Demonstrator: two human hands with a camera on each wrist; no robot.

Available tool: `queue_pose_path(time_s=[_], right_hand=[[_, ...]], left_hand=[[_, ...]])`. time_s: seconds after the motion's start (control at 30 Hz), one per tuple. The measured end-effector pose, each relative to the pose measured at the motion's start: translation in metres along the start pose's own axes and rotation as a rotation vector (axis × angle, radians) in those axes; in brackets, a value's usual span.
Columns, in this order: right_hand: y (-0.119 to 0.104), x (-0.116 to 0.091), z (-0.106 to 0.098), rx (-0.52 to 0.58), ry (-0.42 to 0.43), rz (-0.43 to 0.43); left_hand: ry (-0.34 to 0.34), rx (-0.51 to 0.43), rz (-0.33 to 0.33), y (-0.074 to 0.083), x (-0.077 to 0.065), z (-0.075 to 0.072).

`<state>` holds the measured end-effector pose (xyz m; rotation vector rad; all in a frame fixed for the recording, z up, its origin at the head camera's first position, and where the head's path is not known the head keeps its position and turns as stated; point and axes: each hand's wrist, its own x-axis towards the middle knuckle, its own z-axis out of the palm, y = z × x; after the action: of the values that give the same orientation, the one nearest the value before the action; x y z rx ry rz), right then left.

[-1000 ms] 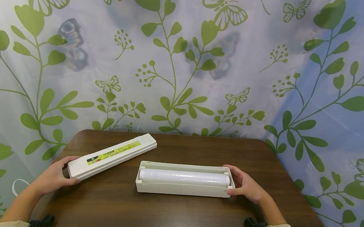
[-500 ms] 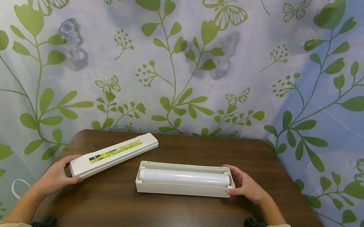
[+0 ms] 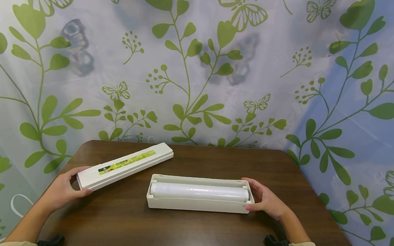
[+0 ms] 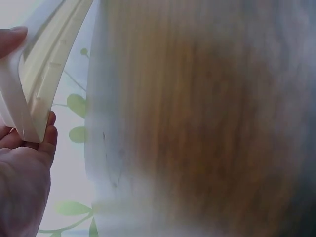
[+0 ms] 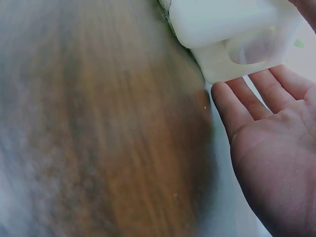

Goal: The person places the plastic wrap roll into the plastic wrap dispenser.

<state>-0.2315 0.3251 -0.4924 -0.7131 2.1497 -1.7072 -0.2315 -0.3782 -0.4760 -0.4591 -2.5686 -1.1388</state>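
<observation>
In the head view, my left hand (image 3: 58,193) grips the near-left end of a long white lid (image 3: 124,165) with a yellow-green label, thumb on its front side and fingers behind. The lid slants up toward the back. Its hollow underside shows in the left wrist view, where the hand (image 4: 22,185) holds the lid's end (image 4: 29,113). At mid-table stands an uncovered white box (image 3: 198,206) with a roll of clear plastic wrap (image 3: 199,192) lying inside. Around the box's right end are the thumb and fingers of my right hand (image 3: 268,202). The right wrist view shows that end (image 5: 222,22) close up.
The brown wooden table (image 3: 190,235) has rounded back corners. Directly behind it hangs a curtain (image 3: 200,70) printed with green leaves and butterflies. A white cord loop (image 3: 17,204) shows beyond the table's left edge.
My left hand has carried the lid slightly right and up in the view. The right hand, the box and the roll have stayed in place.
</observation>
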Motion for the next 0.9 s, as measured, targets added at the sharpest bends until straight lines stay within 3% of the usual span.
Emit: queue_pose_path(time_s=[0.17,0.4,0.9], right_hand=[[0.000,0.000,-0.001,0.001,0.003,-0.001],[-0.001,0.000,0.000,-0.003,-0.005,-0.009],[0.000,-0.001,-0.001,0.006,-0.005,-0.002]], left_hand=[[0.021,-0.029,0.003,0.007,0.002,0.004],[-0.005,-0.054,-0.032,0.014,0.005,0.011],[-0.033,-0.177,-0.044,0.029,0.011,0.030]])
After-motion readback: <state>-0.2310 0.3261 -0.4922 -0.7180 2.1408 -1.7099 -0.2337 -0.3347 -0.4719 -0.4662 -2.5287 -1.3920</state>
